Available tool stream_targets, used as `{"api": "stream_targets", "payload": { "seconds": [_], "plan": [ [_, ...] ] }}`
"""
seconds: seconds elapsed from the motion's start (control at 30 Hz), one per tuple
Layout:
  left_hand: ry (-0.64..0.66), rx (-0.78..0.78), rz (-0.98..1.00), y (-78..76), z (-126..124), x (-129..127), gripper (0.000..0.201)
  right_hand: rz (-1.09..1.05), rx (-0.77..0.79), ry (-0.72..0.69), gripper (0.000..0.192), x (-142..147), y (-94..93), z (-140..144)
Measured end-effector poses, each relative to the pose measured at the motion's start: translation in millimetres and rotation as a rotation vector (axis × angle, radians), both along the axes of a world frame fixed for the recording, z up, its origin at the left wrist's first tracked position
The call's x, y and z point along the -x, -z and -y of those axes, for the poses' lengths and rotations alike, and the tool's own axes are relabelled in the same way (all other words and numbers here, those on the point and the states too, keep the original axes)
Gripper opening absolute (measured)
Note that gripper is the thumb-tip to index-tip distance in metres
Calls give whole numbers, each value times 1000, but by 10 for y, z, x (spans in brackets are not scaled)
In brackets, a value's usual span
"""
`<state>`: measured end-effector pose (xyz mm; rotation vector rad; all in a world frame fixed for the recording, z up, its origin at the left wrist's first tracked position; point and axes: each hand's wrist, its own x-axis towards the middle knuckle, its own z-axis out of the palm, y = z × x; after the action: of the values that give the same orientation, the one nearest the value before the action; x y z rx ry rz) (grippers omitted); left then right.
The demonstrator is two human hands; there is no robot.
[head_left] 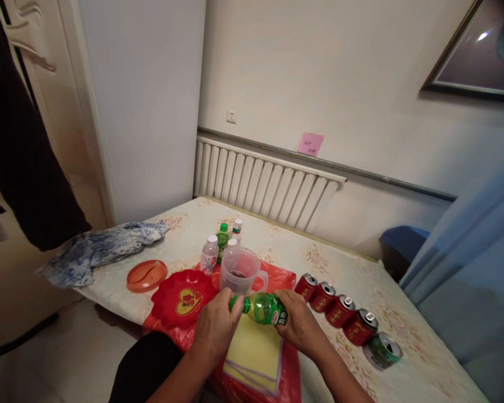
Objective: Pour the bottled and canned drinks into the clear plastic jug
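Observation:
A green drink bottle (261, 309) lies tilted on its side between my hands, above a folded yellow cloth (256, 350). My left hand (218, 322) is closed round its green cap (240, 304); whether the cap is still threaded on the neck I cannot tell. Round the label end, the fingers of my right hand (296, 322) wrap the bottle body. Just behind it stands a clear plastic jug (239, 266) with some dark liquid at the bottom. A red scalloped plate (182, 299) is left of my left hand.
Several drink cans (340, 311) stand in a row on the right. Behind the jug are a green bottle (222, 240) and clear bottles with white caps (209, 254). An orange lid (147, 276) and a blue patterned cloth (109, 246) lie left, on the flowered tablecloth (315, 257).

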<state>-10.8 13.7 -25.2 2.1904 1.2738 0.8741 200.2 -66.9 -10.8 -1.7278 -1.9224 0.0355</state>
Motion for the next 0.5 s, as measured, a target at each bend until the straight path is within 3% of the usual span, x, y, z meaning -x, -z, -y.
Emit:
{"api": "stream_targets", "payload": {
  "seconds": [0.2,0.37,0.5],
  "plan": [
    [15,64,228,2,-71,71,35,26,-34,35,46,-169,-168,-91],
    [89,180,344,115,-11,73,34,291,-38,209,55,-351,-396,-324],
    [104,253,362,261,51,67,33,554,-33,263,55,-398,-577,-514]
  ]
}}
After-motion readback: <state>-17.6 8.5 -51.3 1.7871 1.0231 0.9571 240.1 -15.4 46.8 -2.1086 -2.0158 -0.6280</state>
